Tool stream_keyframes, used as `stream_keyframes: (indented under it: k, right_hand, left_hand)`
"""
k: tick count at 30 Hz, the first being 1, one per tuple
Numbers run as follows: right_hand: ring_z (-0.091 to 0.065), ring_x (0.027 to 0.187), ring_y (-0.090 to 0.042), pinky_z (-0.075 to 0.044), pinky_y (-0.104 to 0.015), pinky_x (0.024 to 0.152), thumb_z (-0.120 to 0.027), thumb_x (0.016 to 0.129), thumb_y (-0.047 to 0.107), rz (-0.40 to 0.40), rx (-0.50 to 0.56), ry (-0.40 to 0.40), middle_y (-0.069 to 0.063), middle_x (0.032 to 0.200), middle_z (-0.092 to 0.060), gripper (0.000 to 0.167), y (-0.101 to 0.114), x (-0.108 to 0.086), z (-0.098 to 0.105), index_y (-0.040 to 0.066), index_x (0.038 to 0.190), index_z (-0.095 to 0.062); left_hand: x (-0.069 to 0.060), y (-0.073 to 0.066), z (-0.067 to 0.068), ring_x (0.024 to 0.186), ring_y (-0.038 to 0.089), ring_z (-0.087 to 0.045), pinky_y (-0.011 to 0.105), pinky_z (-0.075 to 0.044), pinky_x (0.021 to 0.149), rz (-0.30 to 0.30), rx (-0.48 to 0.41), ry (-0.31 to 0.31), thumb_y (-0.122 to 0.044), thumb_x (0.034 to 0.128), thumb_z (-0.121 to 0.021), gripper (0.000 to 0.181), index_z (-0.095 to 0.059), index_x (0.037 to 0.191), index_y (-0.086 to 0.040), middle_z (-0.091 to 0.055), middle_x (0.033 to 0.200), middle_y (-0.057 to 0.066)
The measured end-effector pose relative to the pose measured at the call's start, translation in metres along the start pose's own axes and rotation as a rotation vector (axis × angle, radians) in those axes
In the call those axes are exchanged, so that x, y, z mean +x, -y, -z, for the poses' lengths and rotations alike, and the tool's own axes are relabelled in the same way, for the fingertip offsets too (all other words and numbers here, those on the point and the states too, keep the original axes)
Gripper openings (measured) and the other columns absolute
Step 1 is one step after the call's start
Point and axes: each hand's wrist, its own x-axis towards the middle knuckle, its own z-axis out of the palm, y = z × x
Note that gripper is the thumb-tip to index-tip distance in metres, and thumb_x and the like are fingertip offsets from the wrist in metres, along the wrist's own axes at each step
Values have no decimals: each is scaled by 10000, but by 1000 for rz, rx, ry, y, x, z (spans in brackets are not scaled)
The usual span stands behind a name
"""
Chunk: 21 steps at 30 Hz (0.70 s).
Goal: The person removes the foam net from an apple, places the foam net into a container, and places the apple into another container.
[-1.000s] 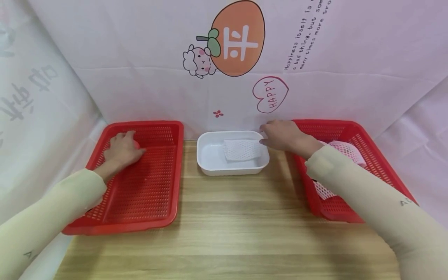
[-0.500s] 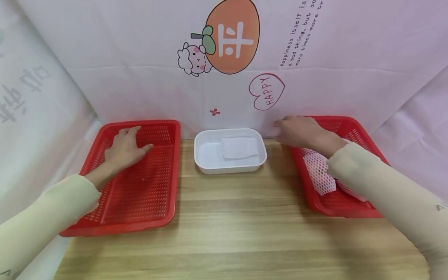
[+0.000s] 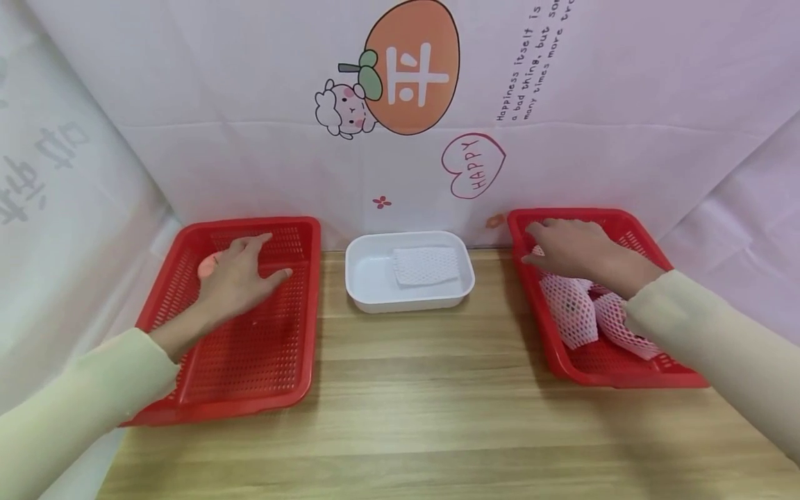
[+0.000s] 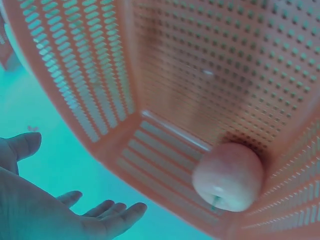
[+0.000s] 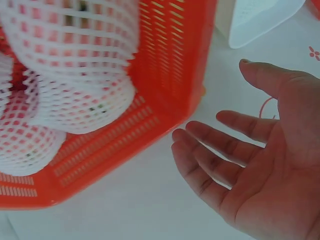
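Observation:
Above the left red basket (image 3: 306,312), my left hand (image 3: 237,281) spreads its fingers and holds nothing. A pinkish apple (image 3: 208,265) lies in that basket's back left corner, partly behind the hand; the left wrist view shows the whole apple (image 4: 228,176) apart from the fingers. My right hand (image 3: 571,250) hovers over the back left part of the right red basket (image 3: 562,361), its fingers relaxed and empty. Under and beside it are several pink fruits in white foam nets (image 3: 570,312). In the right wrist view the palm (image 5: 280,170) faces the basket, clear of the netted fruits (image 5: 80,95).
Between the baskets, against the cloth backdrop (image 3: 250,167), stands a white tray (image 3: 369,278) with a flat white foam net (image 3: 426,266) in it. The wooden table (image 3: 425,403) extends in front. An orange-brown spot (image 3: 496,221) shows beside the right basket's back left corner.
My left hand has moved off the apple, slightly right, with its fingers spread. My right hand has gone right, from the white tray's edge to over the right basket. The view has shifted slightly.

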Motion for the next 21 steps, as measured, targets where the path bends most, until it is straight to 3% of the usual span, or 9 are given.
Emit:
stream_keyframes:
  k: [4,8,10,15,21]
  right_hand:
    - [-670,1073,-456,-631,-598,709,-868,828,430,-25,18,25,-287,1271,-662,753,-9,-10,-4,-12,1378,-605]
    - [-675,1010,-422,-628,-525,622,-849,830,490,-42,35,39,-307,1274,-646,807,-16,-21,-6,-35,1384,-586]
    - [-683,996,-408,-627,-543,642,-842,833,504,-43,30,45,-303,1254,-657,820,-20,-25,-8,-46,1383,-583]
    - [-699,997,-439,-614,-638,735,-869,804,496,-34,21,63,-285,1168,-691,851,-28,-35,-15,-88,1351,-580]
    - [-700,835,-305,-615,-610,728,-898,752,527,-30,23,65,-157,991,-716,819,-36,-45,-23,-81,1231,-628]
  left_hand:
    - [-5,-14,-1,1393,516,-461,683,-576,887,-36,-34,2,-415,1004,-693,841,-316,1639,-12,-342,1607,345]
    - [-10,-27,-5,1436,479,-421,705,-483,1050,-76,-40,11,-375,997,-709,794,-367,1616,-13,-400,1589,295]
    - [-14,-33,-7,1446,466,-410,702,-456,1087,-93,-41,20,-360,995,-713,773,-389,1605,-14,-419,1581,277]
    - [-22,-47,-13,1458,440,-414,707,-499,1030,-114,-24,37,-371,992,-715,738,-424,1594,-57,-425,1589,244]
    - [-30,-58,-20,1463,426,-420,708,-519,997,-118,-23,57,-386,980,-718,770,-402,1606,-69,-409,1610,218]
